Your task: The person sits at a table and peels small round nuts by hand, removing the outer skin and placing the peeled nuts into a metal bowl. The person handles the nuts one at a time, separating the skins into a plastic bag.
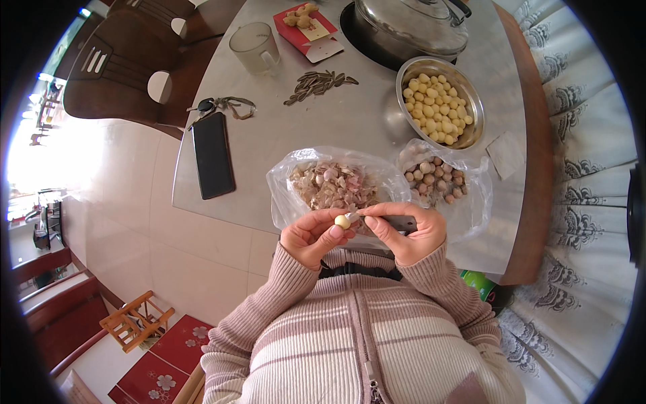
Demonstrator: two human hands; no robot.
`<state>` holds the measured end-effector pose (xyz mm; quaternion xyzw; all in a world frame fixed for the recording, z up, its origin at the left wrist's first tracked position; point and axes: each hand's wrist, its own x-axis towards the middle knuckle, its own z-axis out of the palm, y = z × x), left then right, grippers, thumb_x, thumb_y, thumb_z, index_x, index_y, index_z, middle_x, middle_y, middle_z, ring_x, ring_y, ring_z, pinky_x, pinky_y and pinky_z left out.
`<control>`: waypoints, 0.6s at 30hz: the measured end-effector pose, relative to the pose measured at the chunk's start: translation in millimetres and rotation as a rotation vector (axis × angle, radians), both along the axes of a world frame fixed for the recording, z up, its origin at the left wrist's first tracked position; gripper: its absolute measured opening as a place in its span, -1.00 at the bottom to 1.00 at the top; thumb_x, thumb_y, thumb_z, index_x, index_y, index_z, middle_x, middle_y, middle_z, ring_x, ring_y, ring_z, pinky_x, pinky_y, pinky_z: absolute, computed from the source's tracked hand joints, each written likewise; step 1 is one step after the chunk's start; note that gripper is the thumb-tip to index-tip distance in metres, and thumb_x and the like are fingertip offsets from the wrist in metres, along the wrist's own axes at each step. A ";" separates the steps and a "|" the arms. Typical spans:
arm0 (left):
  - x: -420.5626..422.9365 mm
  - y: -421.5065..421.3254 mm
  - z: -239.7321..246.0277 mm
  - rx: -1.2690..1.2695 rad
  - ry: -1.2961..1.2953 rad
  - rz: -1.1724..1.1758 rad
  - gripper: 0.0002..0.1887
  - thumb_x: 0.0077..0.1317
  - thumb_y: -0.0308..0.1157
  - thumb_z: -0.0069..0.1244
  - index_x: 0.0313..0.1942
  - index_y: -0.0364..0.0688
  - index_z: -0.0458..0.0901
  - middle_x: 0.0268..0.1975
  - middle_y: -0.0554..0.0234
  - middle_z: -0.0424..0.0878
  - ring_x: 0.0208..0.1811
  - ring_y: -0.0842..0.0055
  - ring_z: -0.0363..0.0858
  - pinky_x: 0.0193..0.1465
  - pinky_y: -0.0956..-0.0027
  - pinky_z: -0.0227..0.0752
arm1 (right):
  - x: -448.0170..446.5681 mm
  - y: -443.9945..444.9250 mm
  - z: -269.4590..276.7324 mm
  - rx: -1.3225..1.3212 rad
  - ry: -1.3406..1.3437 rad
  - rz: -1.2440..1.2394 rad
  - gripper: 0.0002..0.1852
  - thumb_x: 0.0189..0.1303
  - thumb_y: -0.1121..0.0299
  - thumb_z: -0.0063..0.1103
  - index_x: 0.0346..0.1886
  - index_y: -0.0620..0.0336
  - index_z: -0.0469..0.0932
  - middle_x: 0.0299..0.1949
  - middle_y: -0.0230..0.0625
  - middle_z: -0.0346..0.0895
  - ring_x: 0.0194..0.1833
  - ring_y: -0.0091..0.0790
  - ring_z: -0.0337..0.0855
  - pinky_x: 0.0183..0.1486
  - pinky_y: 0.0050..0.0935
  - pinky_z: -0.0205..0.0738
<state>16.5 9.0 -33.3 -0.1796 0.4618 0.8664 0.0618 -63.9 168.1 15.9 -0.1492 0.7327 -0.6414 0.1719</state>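
Between the fingertips of my left hand (318, 235) is a round, pale yellow peeled garlic bulb (342, 221). A whitish flap of papery skin (353, 216) stands off its right side. My right hand (414, 230) grips a small grey knife (398, 222), its thumb and forefinger close to that flap; the knife's tip is hard to make out. Just beyond both hands, a clear plastic bag (282, 177) lies spread with a heap of pinkish-brown garlic skins (335, 184). To its right, another plastic bag (477, 202) holds unpeeled round garlic bulbs (436, 177).
A steel bowl (477, 113) of peeled bulbs stands beside a lidded steel pot (411, 28). Sunflower seeds (320, 86), a glass mug (255, 50), a red box (303, 30) with ginger root (301, 16), a black phone (214, 156) and keys (206, 105) are on the table (252, 136).
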 end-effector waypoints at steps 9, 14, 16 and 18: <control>-0.5 -3.8 -5.0 0.248 -0.021 -0.043 -0.68 0.36 -0.36 -0.11 0.08 -0.25 0.45 -0.14 0.21 0.62 -0.18 0.56 0.62 -0.09 0.51 0.54 | -3.0 4.2 -4.4 -0.004 -0.093 -0.057 -0.90 0.10 0.52 0.24 -0.29 0.29 0.63 -0.38 -0.34 0.65 -0.34 -0.59 0.62 -0.25 -0.64 0.48; -0.3 -1.9 7.6 0.098 0.015 -0.034 -0.70 0.31 -0.45 -0.03 0.04 -0.28 0.47 -0.16 0.24 0.61 -0.17 0.56 0.61 -0.08 0.54 0.52 | -7.9 8.5 -18.2 0.216 0.212 0.045 -0.86 -0.02 0.55 0.31 -0.32 0.23 0.64 -0.30 -0.29 0.62 -0.28 -0.48 0.58 -0.17 -0.59 0.43; 0.3 -3.0 9.0 0.060 0.042 -0.007 -0.70 0.21 -0.55 0.06 -0.02 -0.29 0.50 -0.16 0.25 0.59 -0.15 0.55 0.59 -0.04 0.53 0.50 | -4.6 6.8 -15.4 0.297 0.170 0.076 -0.83 -0.05 0.54 0.33 -0.32 0.21 0.64 -0.30 -0.30 0.60 -0.20 -0.41 0.59 -0.06 -0.53 0.43; 0.3 -0.5 12.0 -0.079 0.096 -0.001 -0.70 0.19 -0.57 0.07 -0.05 -0.32 0.50 -0.15 0.22 0.57 -0.14 0.53 0.58 -0.10 0.52 0.51 | -3.5 7.6 -19.8 0.234 0.041 0.112 -0.83 -0.05 0.51 0.34 -0.31 0.20 0.64 -0.27 -0.32 0.60 -0.13 -0.39 0.58 -0.02 -0.49 0.42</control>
